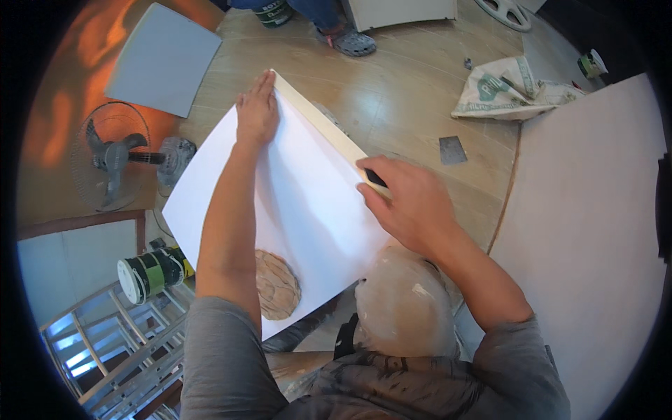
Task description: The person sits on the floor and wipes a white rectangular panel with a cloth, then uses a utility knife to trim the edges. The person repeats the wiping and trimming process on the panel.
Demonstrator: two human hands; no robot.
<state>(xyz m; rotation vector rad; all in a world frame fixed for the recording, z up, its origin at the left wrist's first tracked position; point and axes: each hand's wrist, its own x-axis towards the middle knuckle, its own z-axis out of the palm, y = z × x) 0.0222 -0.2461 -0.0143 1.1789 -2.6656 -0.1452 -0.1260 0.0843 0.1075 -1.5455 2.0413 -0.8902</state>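
A large white sheet or panel point(308, 224) lies angled in front of me, with a pale wooden strip point(315, 119) along its upper right edge. My left hand point(257, 112) rests flattened on the sheet beside the strip's top end, fingers extended. Lower on that edge, my right hand point(406, 196) grips a black object point(375, 178), partly hidden by my fingers, against the strip. A brown, rough round patch point(278, 283) shows on the sheet, partly behind my left forearm. My dusty knee point(406, 304) is below the sheet.
A fan point(112, 157), green bucket point(147, 273) and metal ladder point(105, 350) are at left. A grey panel point(161, 59) leans behind. Another person's shoe point(346, 42) is at the top. A sack point(490, 91) and small dark sheet point(452, 150) lie right, near a pale board point(574, 245).
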